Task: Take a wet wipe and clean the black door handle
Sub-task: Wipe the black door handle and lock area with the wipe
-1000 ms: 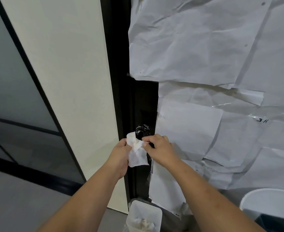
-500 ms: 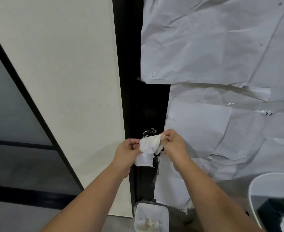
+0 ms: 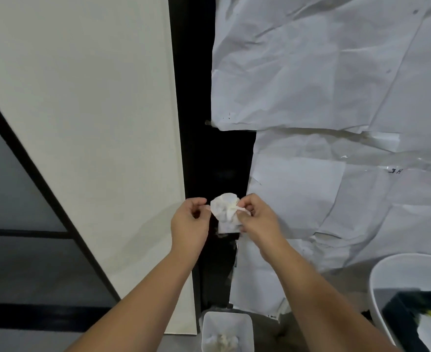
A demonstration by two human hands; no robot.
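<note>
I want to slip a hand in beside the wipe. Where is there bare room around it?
Bare: the cream wall panel left of the left hand, and the black door strip above the wipe. Crowded: right hand and taped paper sheets.

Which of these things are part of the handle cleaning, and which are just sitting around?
In use: wet wipe, pinched by left hand and right hand; it hides the handle.

Lying about: small bin with used wipes, white tub, crumpled paper sheets.

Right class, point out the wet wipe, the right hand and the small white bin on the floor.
wet wipe (image 3: 225, 207), head view, bunched middle.
right hand (image 3: 259, 219), head view, back of the hand.
small white bin (image 3: 206, 326), head view, left wall.
</note>
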